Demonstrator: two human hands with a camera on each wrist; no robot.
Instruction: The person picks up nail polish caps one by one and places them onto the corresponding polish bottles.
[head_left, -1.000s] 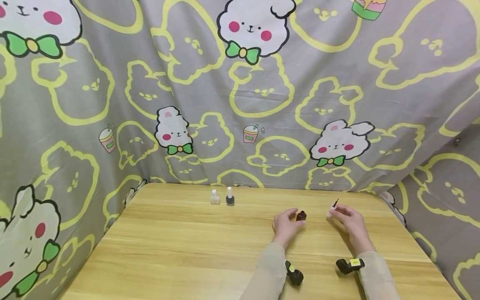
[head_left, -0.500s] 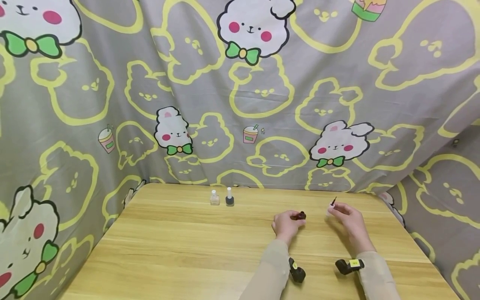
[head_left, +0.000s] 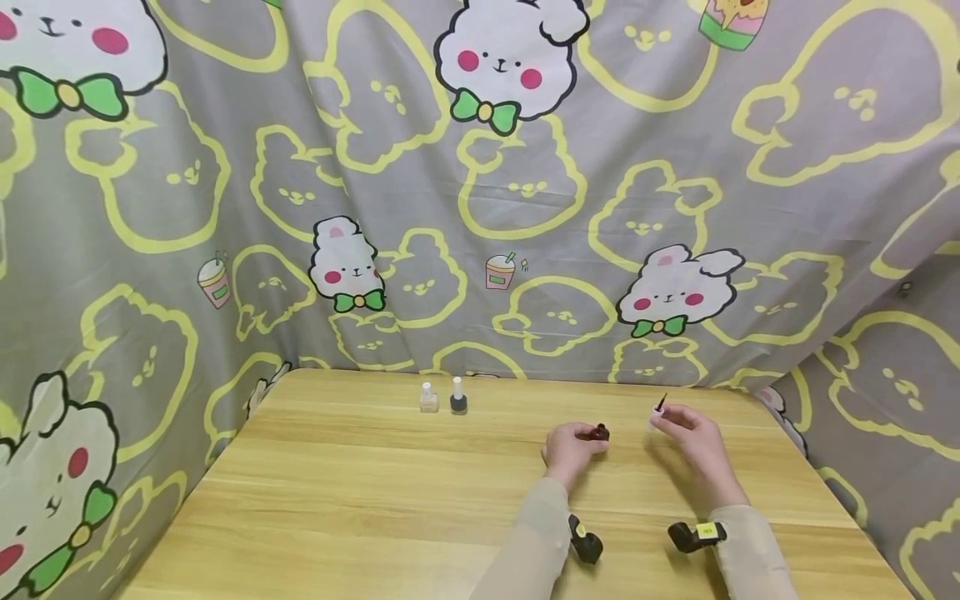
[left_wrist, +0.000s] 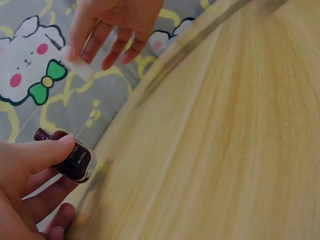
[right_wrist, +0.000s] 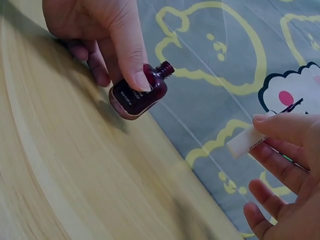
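Observation:
My left hand (head_left: 570, 454) grips a small dark red nail polish bottle (right_wrist: 145, 95) between thumb and fingers. Its threaded neck is bare, and a dark label (left_wrist: 76, 155) shows on its side in the left wrist view. To the right, my right hand (head_left: 693, 442) pinches the white nail polish cap (right_wrist: 245, 142) between thumb and fingertips. From the cap a thin dark brush (head_left: 662, 401) points upward, away from the bottle. Bottle and cap are apart, both held just above the table.
Two more nail polish bottles stand upright near the back edge of the wooden table (head_left: 360, 483): a clear one (head_left: 428, 402) and a dark grey one (head_left: 458, 402), both with white caps. A patterned grey curtain (head_left: 420, 192) hangs behind the table and at its sides.
The left thumb and fingers have closed onto the dark red bottle, which was more exposed a second ago. The right hand has shifted slightly left with the cap and brush.

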